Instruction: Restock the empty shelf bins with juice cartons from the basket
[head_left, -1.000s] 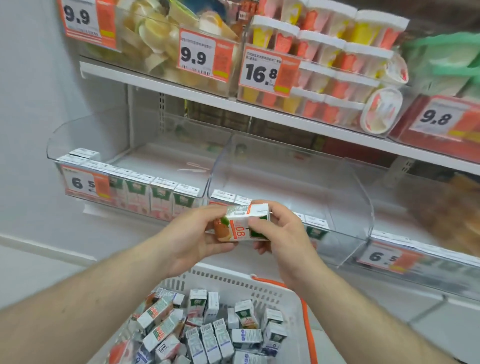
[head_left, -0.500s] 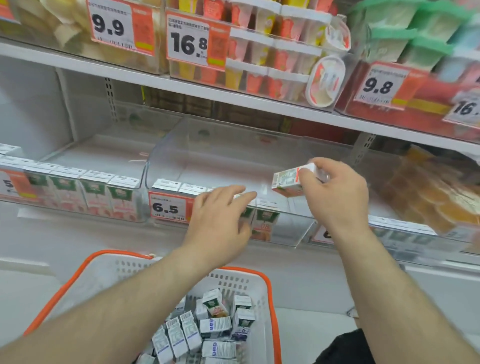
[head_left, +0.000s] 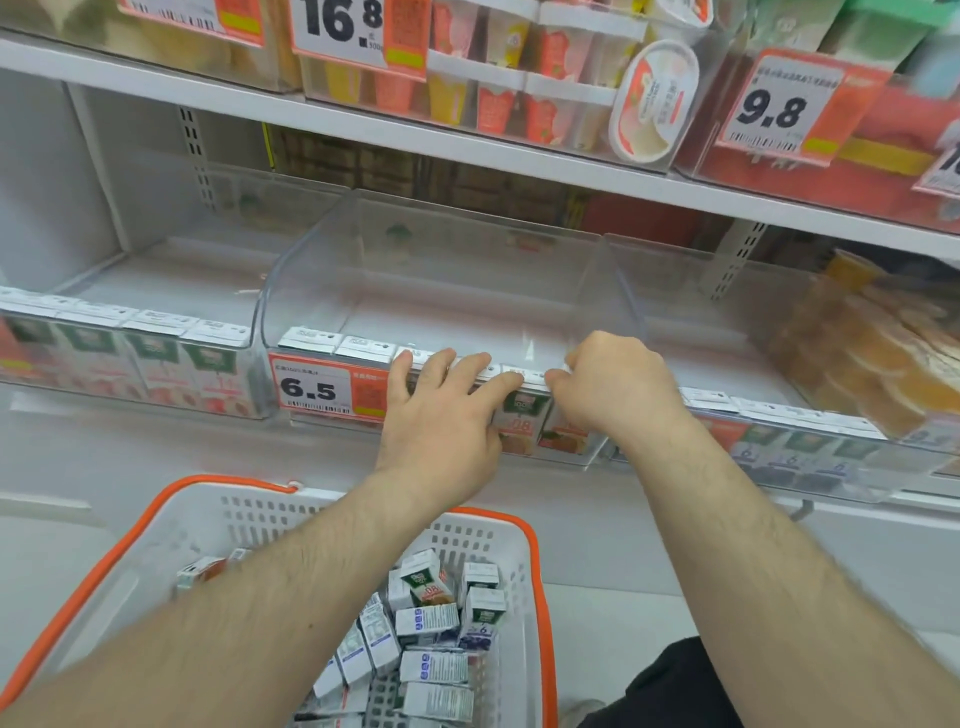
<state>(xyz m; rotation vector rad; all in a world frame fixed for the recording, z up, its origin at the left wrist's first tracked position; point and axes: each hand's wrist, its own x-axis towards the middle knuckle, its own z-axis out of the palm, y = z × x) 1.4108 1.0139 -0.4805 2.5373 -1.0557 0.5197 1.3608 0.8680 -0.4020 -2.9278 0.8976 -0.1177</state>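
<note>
The clear middle shelf bin (head_left: 467, 270) holds one front row of juice cartons (head_left: 337, 345) behind its 6.5 price tag (head_left: 322, 387). My left hand (head_left: 441, 421) rests with spread, straight fingers on the tops of that row. My right hand (head_left: 618, 389) is curled over the top of the rightmost juice carton (head_left: 566, 439), which stands upright in the bin's front right corner. Below, the white basket with an orange rim (head_left: 208, 488) holds several loose juice cartons (head_left: 431, 618).
The left bin has a front row of cartons (head_left: 156, 358) and the right bin a row of purple-labelled cartons (head_left: 789, 441). Orange packets (head_left: 857, 358) fill the far right. An upper shelf (head_left: 467, 150) of dessert cups hangs just above the bins.
My right hand has brought the carton down from above the bin into the front row. My left hand has moved forward onto the carton tops. The view has shifted right.
</note>
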